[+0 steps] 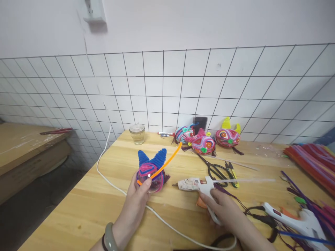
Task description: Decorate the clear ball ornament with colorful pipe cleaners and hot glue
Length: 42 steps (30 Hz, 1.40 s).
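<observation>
My left hand (136,204) is closed round a small ball-shaped craft figure (150,172) wound in pink, blue and purple pipe cleaner, with two blue ears on top. An orange pipe cleaner (167,162) runs from the figure up and to the right. My right hand (222,207) grips the handle of a white hot glue gun (195,184). The gun lies low over the wooden table (86,209), nozzle pointing left toward the figure, a short gap from it.
Three finished colourful figures (202,143) sit by the tiled wall. Black scissors (217,170) and small snips lie behind the gun. A second glue gun (295,216), a pile of pipe cleaners (314,160), a glass cup (137,134) and a white cable (104,174) are also there.
</observation>
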Each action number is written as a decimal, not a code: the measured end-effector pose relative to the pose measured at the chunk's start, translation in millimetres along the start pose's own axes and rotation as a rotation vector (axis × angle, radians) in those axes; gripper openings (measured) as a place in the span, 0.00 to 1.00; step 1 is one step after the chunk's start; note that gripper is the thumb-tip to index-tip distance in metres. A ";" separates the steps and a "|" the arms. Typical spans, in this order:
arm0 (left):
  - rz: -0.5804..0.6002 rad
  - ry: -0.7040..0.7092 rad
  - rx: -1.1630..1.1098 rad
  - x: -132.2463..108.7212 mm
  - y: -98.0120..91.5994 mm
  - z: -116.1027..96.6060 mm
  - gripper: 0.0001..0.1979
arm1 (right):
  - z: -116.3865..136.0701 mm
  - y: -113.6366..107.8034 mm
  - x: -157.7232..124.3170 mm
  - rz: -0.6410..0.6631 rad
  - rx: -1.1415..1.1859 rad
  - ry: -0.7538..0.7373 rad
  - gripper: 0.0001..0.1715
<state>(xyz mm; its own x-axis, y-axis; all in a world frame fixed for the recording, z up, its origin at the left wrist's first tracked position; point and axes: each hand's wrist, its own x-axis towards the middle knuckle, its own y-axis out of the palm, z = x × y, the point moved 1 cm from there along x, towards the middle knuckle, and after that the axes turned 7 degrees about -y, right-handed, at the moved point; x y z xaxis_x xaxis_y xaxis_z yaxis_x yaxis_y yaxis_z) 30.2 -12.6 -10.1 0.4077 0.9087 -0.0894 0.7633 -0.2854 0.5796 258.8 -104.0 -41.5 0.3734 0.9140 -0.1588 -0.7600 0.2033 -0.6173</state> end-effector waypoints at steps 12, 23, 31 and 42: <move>0.002 0.058 0.289 -14.5 4.8 8.9 0.29 | 36.2 -5.5 -35.3 -0.046 0.174 -0.455 0.15; 0.025 0.126 0.372 -35.1 22.7 23.4 0.30 | 55.0 4.8 -56.1 -0.069 0.523 -0.541 0.05; -0.042 0.152 0.392 -37.0 24.0 24.4 0.32 | 63.2 3.6 -52.8 -0.172 0.357 -0.635 0.07; 0.028 0.128 0.392 -34.5 21.3 23.4 0.32 | 51.7 10.6 -52.7 -0.097 0.389 -0.518 0.07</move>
<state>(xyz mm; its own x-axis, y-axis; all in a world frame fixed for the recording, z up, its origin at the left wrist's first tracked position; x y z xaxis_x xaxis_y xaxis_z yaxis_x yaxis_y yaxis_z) 44.1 -57.1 -13.6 0.3841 0.9225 0.0378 0.8961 -0.3823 0.2254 203.6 -131.9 0.2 0.2196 0.9160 0.3357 -0.9090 0.3170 -0.2706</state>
